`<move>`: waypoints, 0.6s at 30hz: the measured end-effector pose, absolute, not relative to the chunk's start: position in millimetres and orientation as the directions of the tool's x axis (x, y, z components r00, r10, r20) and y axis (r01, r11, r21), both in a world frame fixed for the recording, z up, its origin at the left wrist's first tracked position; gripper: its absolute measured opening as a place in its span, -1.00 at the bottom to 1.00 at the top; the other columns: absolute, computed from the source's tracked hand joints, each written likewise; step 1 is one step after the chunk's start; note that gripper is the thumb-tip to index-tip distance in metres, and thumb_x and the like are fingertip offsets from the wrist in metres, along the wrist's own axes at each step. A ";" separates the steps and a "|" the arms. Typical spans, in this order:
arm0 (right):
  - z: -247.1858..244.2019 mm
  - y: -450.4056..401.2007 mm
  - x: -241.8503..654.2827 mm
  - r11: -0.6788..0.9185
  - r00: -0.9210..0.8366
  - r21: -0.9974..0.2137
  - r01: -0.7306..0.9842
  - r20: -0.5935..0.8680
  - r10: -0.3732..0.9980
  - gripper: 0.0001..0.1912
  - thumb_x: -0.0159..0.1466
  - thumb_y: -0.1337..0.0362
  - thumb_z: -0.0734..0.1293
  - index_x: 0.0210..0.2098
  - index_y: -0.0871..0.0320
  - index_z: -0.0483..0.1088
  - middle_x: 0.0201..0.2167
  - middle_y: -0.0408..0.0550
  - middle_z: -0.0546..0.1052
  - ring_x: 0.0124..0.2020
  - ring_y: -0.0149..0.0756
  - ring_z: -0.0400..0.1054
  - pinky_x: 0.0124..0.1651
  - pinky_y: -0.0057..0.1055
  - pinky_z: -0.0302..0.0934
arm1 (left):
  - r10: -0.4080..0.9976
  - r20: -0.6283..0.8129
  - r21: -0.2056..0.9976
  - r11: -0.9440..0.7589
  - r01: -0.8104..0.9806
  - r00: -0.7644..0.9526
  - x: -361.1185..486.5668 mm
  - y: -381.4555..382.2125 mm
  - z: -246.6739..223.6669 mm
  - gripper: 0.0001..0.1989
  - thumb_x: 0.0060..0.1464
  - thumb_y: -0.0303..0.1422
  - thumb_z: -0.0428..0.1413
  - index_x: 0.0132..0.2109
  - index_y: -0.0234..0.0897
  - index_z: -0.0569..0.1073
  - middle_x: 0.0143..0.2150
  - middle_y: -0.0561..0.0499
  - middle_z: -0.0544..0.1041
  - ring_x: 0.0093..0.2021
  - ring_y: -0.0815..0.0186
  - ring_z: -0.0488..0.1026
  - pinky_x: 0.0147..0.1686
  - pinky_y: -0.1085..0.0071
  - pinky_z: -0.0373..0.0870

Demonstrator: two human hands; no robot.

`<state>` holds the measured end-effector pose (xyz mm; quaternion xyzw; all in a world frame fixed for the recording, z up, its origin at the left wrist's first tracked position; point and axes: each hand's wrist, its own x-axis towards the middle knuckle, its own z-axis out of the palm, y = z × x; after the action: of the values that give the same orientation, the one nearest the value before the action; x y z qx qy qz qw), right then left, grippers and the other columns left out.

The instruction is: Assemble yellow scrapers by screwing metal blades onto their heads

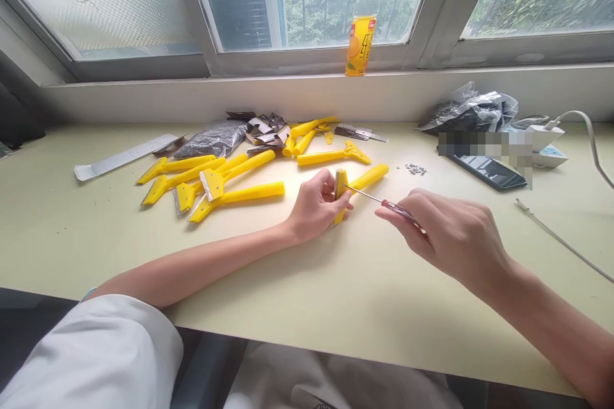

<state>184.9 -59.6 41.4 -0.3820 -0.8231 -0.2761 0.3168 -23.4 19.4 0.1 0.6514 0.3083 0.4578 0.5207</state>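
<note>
My left hand [314, 208] is closed around the head of a yellow scraper [368, 177], whose handle points away to the right. In my right hand [451, 230] is a small screwdriver [398, 209] with a translucent reddish handle. Its thin shaft reaches left, and the tip meets the scraper's head near a screw position. Whether a screw sits under the tip is too small to tell. A little pile of small metal screws [416, 169] lies on the table beyond my right hand. Left of my left hand, several yellow scrapers [215, 184] lie in a loose group.
At the back are more yellow scraper parts [333, 154], torn dark packaging [268, 131] and a dark plastic bag [213, 138]. A phone [489, 169], charger [544, 135] and white cable [563, 239] lie right. An orange drink bottle [362, 29] stands on the windowsill.
</note>
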 end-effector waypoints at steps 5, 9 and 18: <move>37.2 -60.6 178.8 0.475 -0.392 0.120 0.872 0.752 0.530 -0.79 0.43 0.15 0.26 -0.24 0.18 0.29 -0.56 -0.20 0.44 -0.63 -0.45 0.24 -0.57 -0.47 -0.07 | 0.895 0.253 0.967 -0.228 -0.109 0.368 -22.5 21.3 0.4 -0.56 0.09 -0.17 0.28 -0.32 -0.23 0.15 -0.40 0.08 0.48 -0.43 0.28 0.61 -0.51 0.41 0.57; 40.3 -61.4 183.8 0.481 -0.350 0.020 0.877 0.712 0.608 -0.80 0.41 0.17 0.25 -0.18 0.21 0.28 -0.46 -0.13 0.49 -0.61 -0.45 0.24 -0.57 -0.48 -0.07 | 0.889 0.254 0.967 -0.236 -0.096 0.382 -22.7 20.8 0.6 -0.57 0.10 -0.16 0.28 -0.32 -0.23 0.15 -0.40 0.07 0.48 -0.45 0.30 0.60 -0.51 0.41 0.57; 34.6 -60.5 183.5 0.434 -0.235 -0.148 0.889 0.666 0.708 -0.76 0.44 0.10 0.24 -0.27 0.11 0.33 -0.64 -0.26 0.35 -0.69 -0.47 0.11 -0.58 -0.48 -0.06 | 0.896 0.253 0.968 -0.232 -0.101 0.365 -23.4 22.3 0.2 -0.55 0.09 -0.16 0.28 -0.33 -0.23 0.14 -0.39 0.07 0.48 -0.39 0.26 0.62 -0.51 0.39 0.59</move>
<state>183.5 -60.5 34.6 -0.5153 -0.7745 -0.1319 0.3422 -23.4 22.3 0.2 0.6307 0.3152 0.4670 0.5337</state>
